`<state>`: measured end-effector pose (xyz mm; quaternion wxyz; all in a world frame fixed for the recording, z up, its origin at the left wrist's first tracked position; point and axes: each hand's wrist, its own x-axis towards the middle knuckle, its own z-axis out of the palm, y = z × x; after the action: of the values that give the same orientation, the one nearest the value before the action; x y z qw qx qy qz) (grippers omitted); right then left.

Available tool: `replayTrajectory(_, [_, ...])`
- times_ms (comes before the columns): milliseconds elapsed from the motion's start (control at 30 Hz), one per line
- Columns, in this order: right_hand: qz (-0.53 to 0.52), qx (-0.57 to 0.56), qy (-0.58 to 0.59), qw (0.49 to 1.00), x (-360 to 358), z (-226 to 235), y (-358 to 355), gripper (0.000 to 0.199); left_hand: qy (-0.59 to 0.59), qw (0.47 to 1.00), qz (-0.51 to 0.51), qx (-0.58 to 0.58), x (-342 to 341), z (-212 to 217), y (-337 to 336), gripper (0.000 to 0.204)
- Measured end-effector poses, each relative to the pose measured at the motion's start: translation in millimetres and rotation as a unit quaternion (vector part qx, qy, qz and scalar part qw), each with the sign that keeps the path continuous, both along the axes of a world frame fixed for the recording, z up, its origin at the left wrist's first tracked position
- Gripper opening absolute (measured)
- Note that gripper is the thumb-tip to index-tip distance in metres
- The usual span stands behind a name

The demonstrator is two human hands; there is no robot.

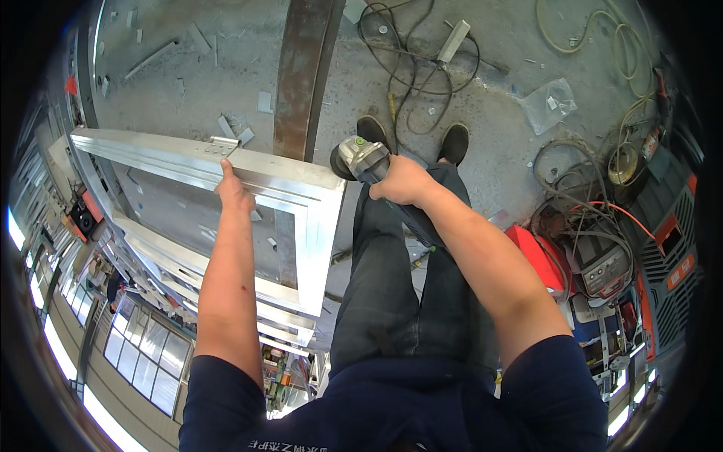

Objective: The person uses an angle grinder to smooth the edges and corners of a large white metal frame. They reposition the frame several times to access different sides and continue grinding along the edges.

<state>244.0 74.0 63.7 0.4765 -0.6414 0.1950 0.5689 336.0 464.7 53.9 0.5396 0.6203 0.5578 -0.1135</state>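
My right hand (pixel 405 181) is wrapped around the body of an angle grinder (pixel 365 157). The grinder's dark disc (pixel 340 163) is close to the corner of a silvery metal frame (pixel 320 241); whether they touch I cannot tell. With my left hand (pixel 235 194) I grip the frame's upper rail, thumb pointing away from me and the other fingers partly hidden. Just beyond that thumb, a small hinge (pixel 224 142) sits on the rail's far edge. The frame rests on a brown steel beam (pixel 301 83) that runs away from me.
Black cables and a white power strip (pixel 454 41) lie on the concrete floor beyond my shoes (pixel 454 143). A clear plastic bag (pixel 548 105) is to the right. Coiled hoses, a welding machine (pixel 602 264) and a grey-orange crate (pixel 670 256) stand farther right. Metal offcuts (pixel 265 102) are scattered left.
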Motion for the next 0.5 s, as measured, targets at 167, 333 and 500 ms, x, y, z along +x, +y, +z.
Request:
replayTrajectory(167, [0.009, 0.013, -0.026, 1.000, -0.4, 4.1, -4.3, 0.070, -0.018, 1.000, -0.006, 0.009, -0.5, 1.6, -1.8, 0.073])
replayTrajectory(333, [0.019, -0.012, -0.052, 0.998, 0.4, 3.2, -1.6, 0.073, -0.008, 1.000, 0.006, 0.022, 0.2, 0.3, -1.5, 0.074])
replayTrajectory(500, [0.025, 0.002, -0.062, 0.998, -0.1, 2.8, -2.0, 0.075, -0.008, 1.000, -0.004, -0.002, -0.8, 0.1, 4.6, 0.076])
